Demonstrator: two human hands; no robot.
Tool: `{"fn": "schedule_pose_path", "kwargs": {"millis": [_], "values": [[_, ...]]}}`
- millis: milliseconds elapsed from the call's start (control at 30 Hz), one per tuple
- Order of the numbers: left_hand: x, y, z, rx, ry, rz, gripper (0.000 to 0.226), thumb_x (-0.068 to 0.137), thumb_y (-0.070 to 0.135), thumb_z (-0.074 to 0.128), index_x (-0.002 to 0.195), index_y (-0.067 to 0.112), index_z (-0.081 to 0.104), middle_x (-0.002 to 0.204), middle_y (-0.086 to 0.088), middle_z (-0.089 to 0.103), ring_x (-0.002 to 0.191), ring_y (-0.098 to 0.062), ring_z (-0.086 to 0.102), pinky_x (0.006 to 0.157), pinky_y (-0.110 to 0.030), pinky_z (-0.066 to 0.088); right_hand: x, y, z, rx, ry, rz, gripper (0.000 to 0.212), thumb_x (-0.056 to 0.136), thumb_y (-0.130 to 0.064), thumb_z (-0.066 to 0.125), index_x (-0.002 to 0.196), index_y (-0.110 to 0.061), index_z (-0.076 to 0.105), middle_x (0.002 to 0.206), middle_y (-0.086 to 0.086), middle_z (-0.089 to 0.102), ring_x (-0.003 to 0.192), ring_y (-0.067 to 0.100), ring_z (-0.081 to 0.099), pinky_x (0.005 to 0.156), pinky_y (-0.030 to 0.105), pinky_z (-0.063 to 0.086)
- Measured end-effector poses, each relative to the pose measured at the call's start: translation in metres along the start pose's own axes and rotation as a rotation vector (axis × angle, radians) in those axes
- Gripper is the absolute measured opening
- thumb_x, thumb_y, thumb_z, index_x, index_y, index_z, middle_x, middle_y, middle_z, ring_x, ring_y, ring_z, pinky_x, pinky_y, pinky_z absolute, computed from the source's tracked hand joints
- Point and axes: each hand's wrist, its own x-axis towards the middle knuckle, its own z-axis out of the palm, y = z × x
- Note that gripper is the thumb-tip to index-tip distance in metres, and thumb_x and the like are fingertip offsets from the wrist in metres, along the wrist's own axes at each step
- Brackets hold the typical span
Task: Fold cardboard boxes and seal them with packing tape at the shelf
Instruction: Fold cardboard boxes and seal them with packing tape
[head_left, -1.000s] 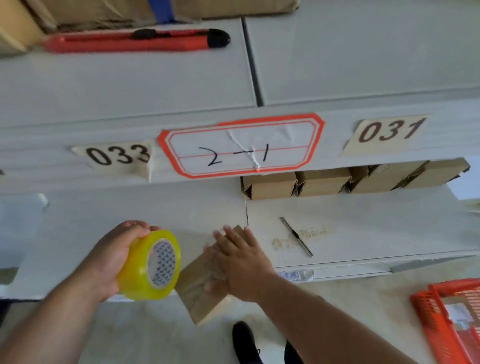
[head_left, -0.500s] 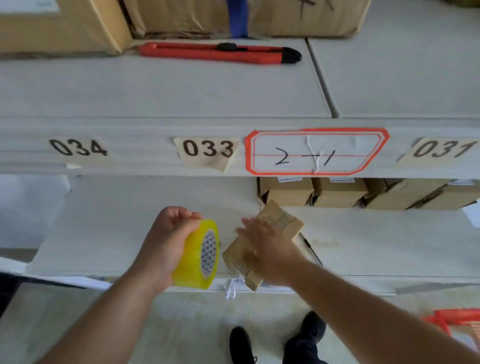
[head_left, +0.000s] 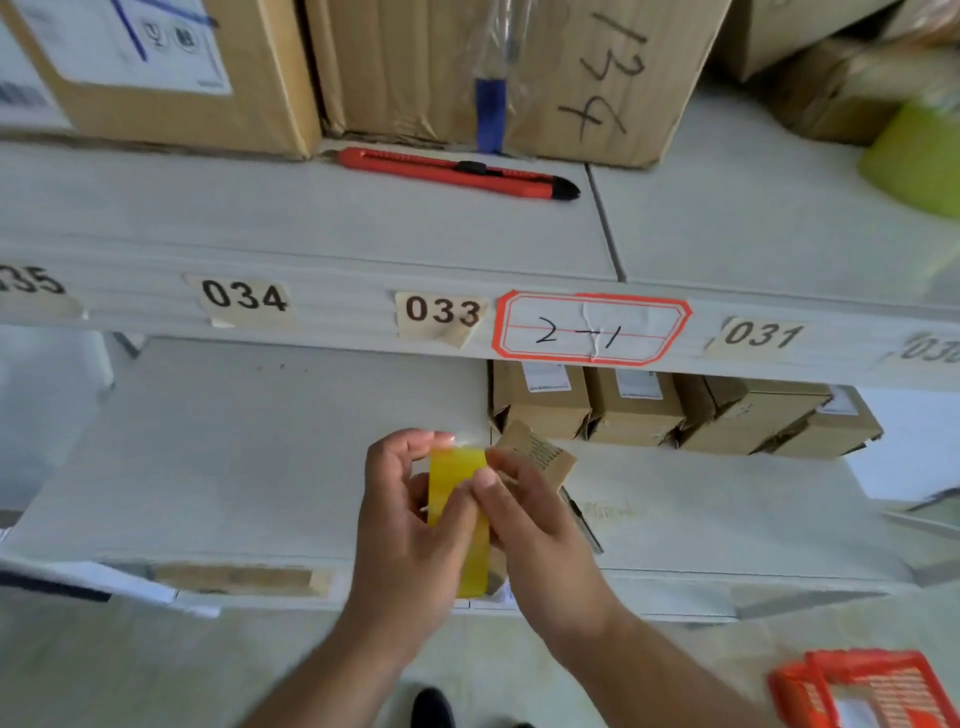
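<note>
Left hand (head_left: 410, 525) grips the tape roll (head_left: 460, 519) edge-on, right hand (head_left: 524, 525) pinches at its rim while holding the small box (head_left: 540, 457) just behind, long axis angled away up-right.

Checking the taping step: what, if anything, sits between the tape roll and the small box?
Nothing visible. The left hand holds the tape roll right beside the small box, with right hand fingers on the roll.
</note>
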Motion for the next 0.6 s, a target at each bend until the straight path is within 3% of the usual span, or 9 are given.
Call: {"fn": "schedule_pose_path", "kwargs": {"millis": [67,133,200,267,400,500,600], "values": [[-0.01,0.005,0.008,-0.033,-0.013,-0.002,0.03,0.089,0.035,0.066,0.116,0.04,0.055,0.109,0.021,0.069,0.092,-0.009,0.07,0.073,-0.016,0.054,-0.007,-0.007,-0.001,-0.001,0.04,-0.029,0.033,0.103,-0.039,0.063,0.134,-0.033,0.057,0.105,-0.012,0.078,0.104,0.009,0.074,0.102,0.043,0.056],[-0.013,0.011,0.011,0.07,0.0,0.018,0.029,0.093,0.044,0.069,0.119,0.046,0.056,0.112,0.022,0.07,0.092,-0.008,0.067,0.077,-0.015,0.052,-0.015,-0.01,-0.008,0.018,0.069,-0.022,0.035,0.102,-0.036,0.062,0.137,-0.035,0.056,0.104,-0.012,0.078,0.102,0.01,0.074,0.099,0.042,0.058],[-0.009,0.018,0.01,0.161,0.019,0.023,0.034,0.091,0.034,0.076,0.119,0.041,0.059,0.102,0.023,0.073,0.085,-0.003,0.064,0.075,-0.015,0.048,-0.023,-0.01,-0.016,0.023,0.066,-0.03,0.052,0.094,-0.045,0.065,0.143,-0.031,0.053,0.104,-0.003,0.079,0.102,0.017,0.076,0.098,0.047,0.058],[-0.005,0.027,0.011,0.188,0.005,0.011,0.036,0.088,0.023,0.079,0.116,0.037,0.062,0.094,0.021,0.074,0.085,0.0,0.062,0.074,-0.015,0.046,-0.031,-0.015,-0.024,0.012,0.054,-0.066,0.055,0.093,-0.051,0.069,0.143,-0.033,0.051,0.103,0.002,0.079,0.102,0.024,0.076,0.098,0.054,0.057],[-0.015,0.039,0.024,0.126,-0.023,0.067,0.03,0.087,0.01,0.08,0.107,0.027,0.064,0.089,0.01,0.076,0.088,-0.007,0.071,0.071,-0.011,0.05,-0.041,-0.025,-0.042,0.027,0.035,-0.08,0.04,0.099,-0.039,0.066,0.136,-0.035,0.052,0.095,0.011,0.078,0.091,0.037,0.077,0.088,0.067,0.057],[-0.026,0.041,0.037,0.027,0.056,0.152,0.024,0.085,0.003,0.079,0.097,0.017,0.064,0.086,0.001,0.078,0.082,-0.01,0.073,0.075,-0.015,0.054,-0.05,-0.036,-0.052,0.139,0.019,-0.047,0.031,0.105,-0.017,0.059,0.134,-0.027,0.054,0.09,0.012,0.078,0.082,0.038,0.077,0.082,0.063,0.061],[-0.037,0.041,0.049,-0.069,0.137,0.155,0.019,0.083,0.002,0.078,0.092,0.012,0.065,0.085,-0.001,0.078,0.077,-0.01,0.073,0.071,-0.016,0.054,-0.056,-0.037,-0.059,0.147,0.007,-0.015,0.018,0.104,-0.016,0.06,0.117,-0.029,0.064,0.086,0.015,0.077,0.076,0.041,0.076,0.078,0.063,0.062]]}}
